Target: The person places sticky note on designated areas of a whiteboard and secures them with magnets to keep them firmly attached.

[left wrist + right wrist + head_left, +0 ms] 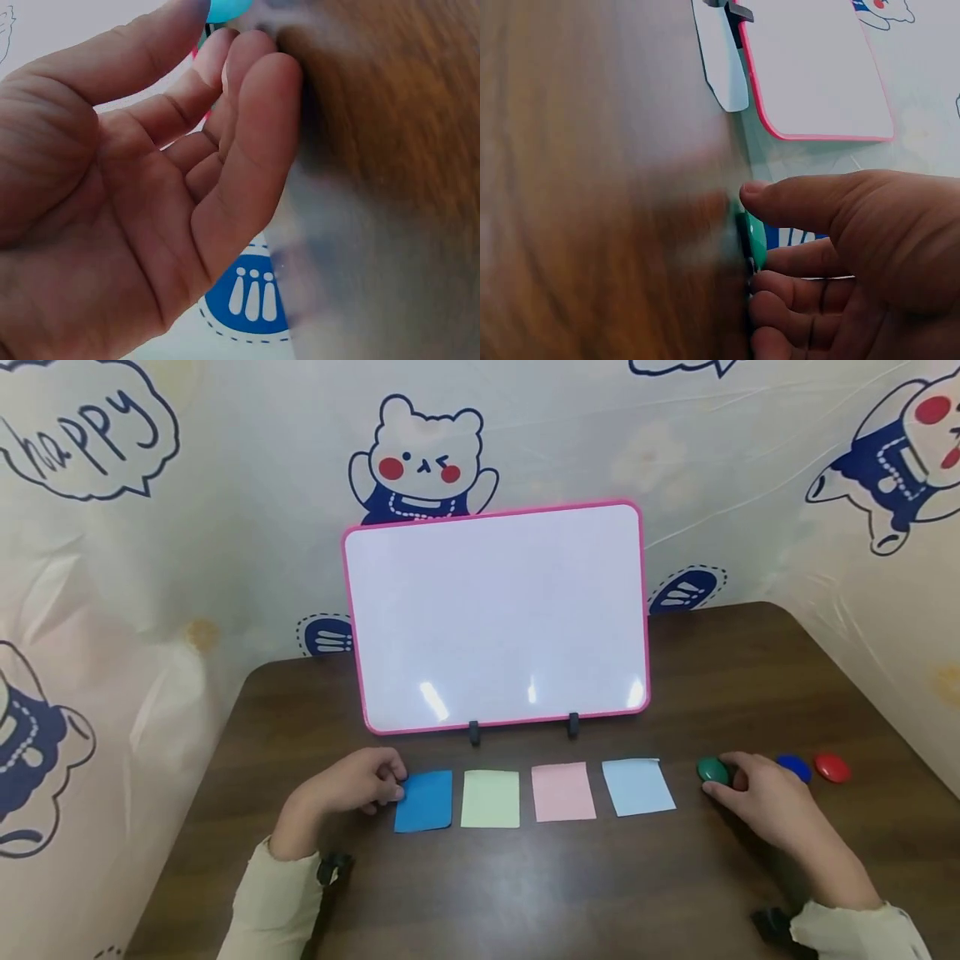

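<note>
A dark blue sticky note [424, 803] lies on the table at the left end of a row of notes. My left hand [358, 783] pinches its left edge between thumb and index finger; in the left wrist view a bit of the blue shows beyond the thumb tip, the other fingers curled. On the right, my right hand [776, 802] holds a round green magnet [711, 769] between thumb and index finger, low at the tabletop. The right wrist view shows the green magnet [756, 240] between those two fingertips. Partly behind this hand lies a blue magnet [795, 767], beside a red magnet [832, 767].
Pale green [491, 799], pink [564, 792] and light blue [639, 787] sticky notes continue the row. Behind them a pink-framed whiteboard [498, 618] stands upright on two small black feet. A printed curtain [247, 460] surrounds the brown table [480, 893].
</note>
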Tool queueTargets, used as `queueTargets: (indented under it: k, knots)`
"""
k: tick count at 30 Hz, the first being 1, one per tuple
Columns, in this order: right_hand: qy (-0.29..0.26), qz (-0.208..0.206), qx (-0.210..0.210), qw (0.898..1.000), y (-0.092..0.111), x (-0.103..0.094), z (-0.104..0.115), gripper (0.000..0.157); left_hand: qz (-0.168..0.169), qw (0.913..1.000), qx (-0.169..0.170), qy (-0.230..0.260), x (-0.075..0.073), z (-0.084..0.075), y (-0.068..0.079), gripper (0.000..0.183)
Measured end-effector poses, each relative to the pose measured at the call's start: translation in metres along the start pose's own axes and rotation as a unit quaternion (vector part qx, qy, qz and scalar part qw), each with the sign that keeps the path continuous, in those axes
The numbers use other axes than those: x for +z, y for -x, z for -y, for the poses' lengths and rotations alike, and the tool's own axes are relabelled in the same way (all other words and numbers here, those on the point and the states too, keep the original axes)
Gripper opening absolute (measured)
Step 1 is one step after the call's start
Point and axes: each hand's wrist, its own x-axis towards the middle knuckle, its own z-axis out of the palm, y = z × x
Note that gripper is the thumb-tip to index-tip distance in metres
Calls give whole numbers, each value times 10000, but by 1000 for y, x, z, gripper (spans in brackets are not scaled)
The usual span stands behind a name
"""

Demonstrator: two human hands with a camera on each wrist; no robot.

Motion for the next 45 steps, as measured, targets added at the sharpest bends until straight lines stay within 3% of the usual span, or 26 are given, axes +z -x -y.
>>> queueTargets:
  k: [7, 19, 29, 45]
  knots:
    - [-50, -168, -85, 9998, 1, 6, -3, 59, -191, 9997, 91, -93, 2, -1, -1, 4]
    - [-88, -555, -272, 9981, 2, 13, -2, 53, -449, 9989, 3, -94, -1, -3, 0, 5]
    - [-49, -280, 47, 9996, 4, 15, 2, 57, -630, 9978, -148, -104, -1, -2, 1, 6]
    - [-93, -676, -254, 9973, 6, 18, 0, 51, -955, 9950, 62, 283, -4, 3, -3, 11]
